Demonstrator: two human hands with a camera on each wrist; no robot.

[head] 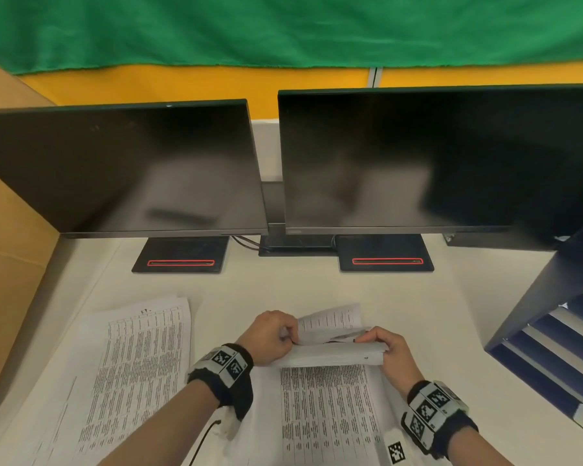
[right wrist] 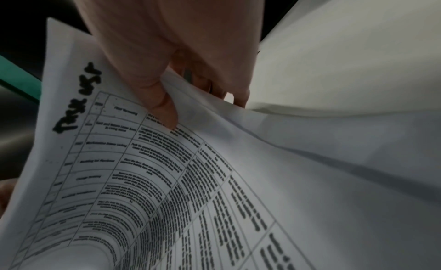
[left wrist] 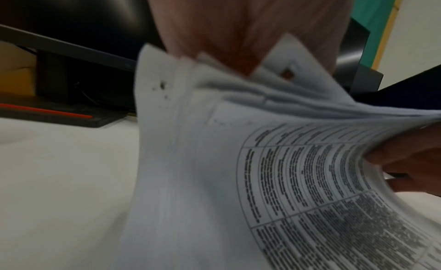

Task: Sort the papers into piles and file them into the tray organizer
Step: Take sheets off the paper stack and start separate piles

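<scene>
Papers: stack of printed table sheets (head: 330, 356) lifted at its far edge above the surface, between both hands, near edge trailing down toward the camera; top sheet (head: 330, 322) peeled up and curled back at the far side.
Left hand (head: 268, 338): at the stack's left far corner, fingers curled round the sheet edges, pinching them; corners of several sheets fanned out under the fingers (left wrist: 238, 38) in the left wrist view.
Right hand (head: 389, 353): at the stack's right far corner, fingers wrapped over the edge, gripping it; thumb (right wrist: 164, 108) pressed on a printed sheet beside a black handwritten heading (right wrist: 78, 98), other fingers tucked behind a lifted sheet.
Second pile (head: 135, 368): printed sheets lying flat on the surface, left of the held stack, apart from it.
Tray organizer (head: 549, 334): dark blue, at the right edge of the surface, slots facing in, pale sheets visible in some slots; exact contents hard to tell.
Surface (head: 283, 287): white, carrying papers, monitors and organizer.
Monitors: two dark screens, left (head: 122, 169) and right (head: 418, 159), side by side behind the papers, each on a black base with a red-outlined slot.
Backdrop: green cloth (head: 283, 28) above a yellow wall.
Wrists: black bands with square printed markers on both.
</scene>
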